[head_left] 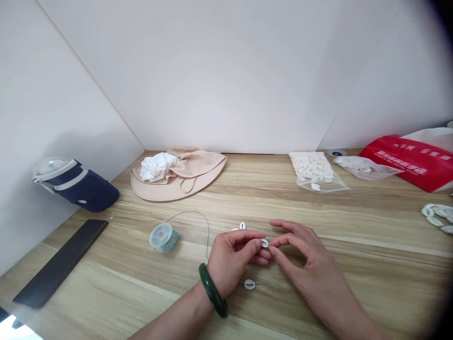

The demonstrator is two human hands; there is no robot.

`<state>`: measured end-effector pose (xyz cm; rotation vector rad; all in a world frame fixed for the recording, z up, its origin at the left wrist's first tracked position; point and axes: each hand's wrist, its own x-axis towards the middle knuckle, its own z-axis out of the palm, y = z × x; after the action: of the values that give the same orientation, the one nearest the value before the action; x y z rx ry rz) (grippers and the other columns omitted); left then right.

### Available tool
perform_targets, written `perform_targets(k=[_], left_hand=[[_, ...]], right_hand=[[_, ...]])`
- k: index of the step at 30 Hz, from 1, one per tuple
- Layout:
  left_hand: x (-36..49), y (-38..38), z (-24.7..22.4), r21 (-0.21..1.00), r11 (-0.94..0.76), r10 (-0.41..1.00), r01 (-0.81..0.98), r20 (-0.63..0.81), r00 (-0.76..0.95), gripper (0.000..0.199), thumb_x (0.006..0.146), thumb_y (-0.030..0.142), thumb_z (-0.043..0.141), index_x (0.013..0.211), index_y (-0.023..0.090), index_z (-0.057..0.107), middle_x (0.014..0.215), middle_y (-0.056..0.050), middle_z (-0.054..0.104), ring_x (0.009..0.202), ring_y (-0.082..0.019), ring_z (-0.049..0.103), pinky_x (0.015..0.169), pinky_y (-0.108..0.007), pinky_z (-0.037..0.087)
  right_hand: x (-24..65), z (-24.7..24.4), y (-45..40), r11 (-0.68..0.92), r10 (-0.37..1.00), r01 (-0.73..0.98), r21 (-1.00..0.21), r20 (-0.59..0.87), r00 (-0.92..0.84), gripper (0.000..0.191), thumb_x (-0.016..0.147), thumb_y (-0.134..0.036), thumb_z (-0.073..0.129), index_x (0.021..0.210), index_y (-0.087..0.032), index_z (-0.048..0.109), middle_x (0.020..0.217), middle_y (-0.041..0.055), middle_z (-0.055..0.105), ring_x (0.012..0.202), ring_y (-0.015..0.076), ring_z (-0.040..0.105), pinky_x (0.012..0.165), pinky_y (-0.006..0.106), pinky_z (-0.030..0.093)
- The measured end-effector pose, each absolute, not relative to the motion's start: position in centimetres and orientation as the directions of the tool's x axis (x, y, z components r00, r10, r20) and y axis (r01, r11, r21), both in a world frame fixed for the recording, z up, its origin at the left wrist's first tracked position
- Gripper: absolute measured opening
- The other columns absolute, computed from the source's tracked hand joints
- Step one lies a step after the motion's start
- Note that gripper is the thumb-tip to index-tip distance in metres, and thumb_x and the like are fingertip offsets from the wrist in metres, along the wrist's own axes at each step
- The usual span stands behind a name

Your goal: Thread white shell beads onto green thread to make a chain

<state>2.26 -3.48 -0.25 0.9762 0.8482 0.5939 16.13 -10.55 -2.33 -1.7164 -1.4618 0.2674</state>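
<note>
My left hand (pixel 231 259), with a dark green bangle (pixel 213 290) at the wrist, pinches a small white cowrie shell (pixel 264 243) between thumb and index finger. The thumb and index fingertips of my right hand (pixel 307 257) meet at the shell's right edge; whatever they pinch is too fine to make out. Below the hands, another cowrie shell (pixel 249 284) lies on the table with thin cord at its sides. Just beyond my left hand is a further cowrie shell (pixel 242 226). Thin grey-green cord (pixel 208 231) runs from a spool (pixel 164 237) toward my left hand.
At the back right lie a bag of cowrie shells (pixel 311 167), a smaller clear bag (pixel 366 167) and a red package (pixel 410 160). Strung shells (pixel 439 217) sit at the right edge. Leftward are a beige hat (pixel 198 170), a blue flask (pixel 88 189) and a black strip (pixel 62 262).
</note>
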Motion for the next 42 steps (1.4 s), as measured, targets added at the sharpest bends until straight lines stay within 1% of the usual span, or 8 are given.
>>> perform_targets(k=[7,13,20,25,31,37,40,42], left_hand=[[2.4,-3.5,-0.4,0.886,0.458,0.761,-0.071,-0.35,0.546,0.03,0.072,0.027,0.069,0.091,0.004,0.069,0.07,-0.012,0.073,0.062,-0.016,0.068,0.066,-0.027,0.056],[2.2,-3.7,-0.5,0.894,0.445,0.756,-0.061,-0.339,0.56,0.034,0.065,0.023,0.075,0.093,0.005,0.069,0.073,-0.011,0.073,0.068,-0.017,0.068,0.07,-0.028,0.056],[2.2,-3.9,-0.8,0.933,0.359,0.792,-0.02,-0.294,0.535,0.026,0.075,0.029,0.067,0.085,0.005,0.068,0.069,-0.011,0.07,0.064,-0.018,0.067,0.061,-0.03,0.056],[2.1,-4.2,-0.6,0.951,0.309,0.802,0.014,-0.269,0.534,0.022,0.079,0.031,0.061,0.081,0.01,0.063,0.075,-0.009,0.069,0.066,-0.019,0.067,0.056,-0.028,0.055],[2.2,-4.7,-0.7,0.973,0.231,0.815,0.008,-0.197,0.545,0.019,0.083,0.031,0.057,0.083,0.012,0.061,0.068,-0.003,0.063,0.058,-0.013,0.061,0.055,-0.025,0.053],[2.2,-5.1,-0.7,0.989,0.145,0.828,0.041,-0.144,0.541,0.02,0.086,0.034,0.052,0.087,0.015,0.059,0.084,-0.007,0.067,0.061,-0.013,0.06,0.052,-0.023,0.05],[2.1,-5.2,-0.5,0.998,0.03,0.848,0.056,-0.055,0.527,0.019,0.087,0.032,0.051,0.086,0.016,0.06,0.102,-0.01,0.066,0.075,-0.016,0.064,0.062,-0.025,0.051],[2.0,-5.1,-0.4,0.998,-0.029,0.849,0.057,-0.006,0.528,0.018,0.088,0.03,0.049,0.087,0.016,0.061,0.106,-0.01,0.066,0.085,-0.018,0.064,0.072,-0.027,0.051]], right_hand=[[16.1,-2.4,-10.6,0.019,0.888,0.727,-0.687,0.346,0.304,0.012,0.079,-0.026,0.057,0.069,-0.024,0.063,0.107,0.0067,0.063,0.106,0.0253,0.05,0.089,0.045,0.041],[16.1,-2.4,-10.7,0.013,0.895,0.733,-0.681,0.335,0.296,0.013,0.079,-0.025,0.057,0.068,-0.023,0.063,0.107,0.0072,0.063,0.107,0.0247,0.05,0.091,0.044,0.041],[15.8,-1.8,-10.7,0.031,0.903,0.733,-0.68,0.333,0.272,0.013,0.08,-0.023,0.056,0.068,-0.022,0.061,0.105,0.0079,0.063,0.106,0.025,0.051,0.089,0.045,0.043],[15.7,-1.7,-10.7,0.048,0.883,0.722,-0.691,0.367,0.293,0.008,0.082,-0.025,0.056,0.078,-0.022,0.062,0.102,0.0076,0.063,0.103,0.024,0.052,0.088,0.043,0.044],[15.4,-2.0,-10.8,0.086,0.898,0.717,-0.691,0.365,0.244,0.004,0.082,-0.024,0.058,0.082,-0.022,0.061,0.092,0.0059,0.063,0.096,0.0226,0.053,0.084,0.04,0.045],[15.2,-1.6,-10.8,0.065,0.904,0.736,-0.674,0.353,0.243,0.007,0.083,-0.023,0.056,0.077,-0.023,0.06,0.097,0.0064,0.062,0.1,0.0232,0.051,0.086,0.042,0.044],[15.3,-1.6,-10.9,0.051,0.907,0.755,-0.654,0.347,0.239,0.007,0.082,-0.022,0.056,0.076,-0.023,0.06,0.098,0.0066,0.062,0.101,0.0239,0.052,0.087,0.043,0.043],[15.3,-1.6,-10.9,0.047,0.907,0.751,-0.659,0.343,0.245,0.008,0.081,-0.021,0.056,0.076,-0.023,0.062,0.098,0.0065,0.063,0.101,0.0244,0.052,0.087,0.043,0.044]])
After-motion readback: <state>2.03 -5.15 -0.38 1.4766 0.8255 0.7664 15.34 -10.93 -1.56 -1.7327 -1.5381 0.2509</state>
